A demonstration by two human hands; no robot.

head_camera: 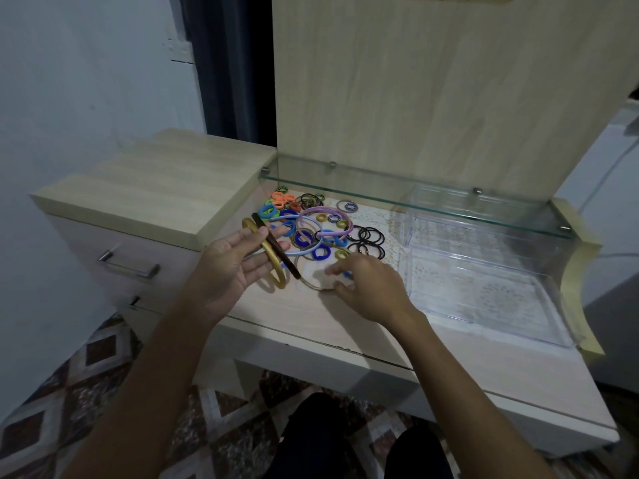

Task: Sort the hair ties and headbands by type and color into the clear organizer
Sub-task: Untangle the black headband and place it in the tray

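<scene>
Gripping a stiff gold plastic headband [273, 262] and a dark brown one [276, 248] mid-arc, the left hand [230, 267] hovers over the tabletop [304, 326] while the right hand's [368, 288] curled fingers reach a thin, light, likely slippery metal-coloured band [311, 285] beside the pile.

Dim indoor light, cool bluish cast, no hard shadows. Brightest patch: white glare on floor of clear organizer [484, 292], near its front wall. Faint sheen along glass shelf [415, 198] edge. Right hand [371, 288] fingertips smeared by motion blur; left hand [228, 267] sharper. Wide-angle bending at edges: cabinet panel and desk lines bow outward. Floor and lower corners dark, soft, slightly noisy.
</scene>
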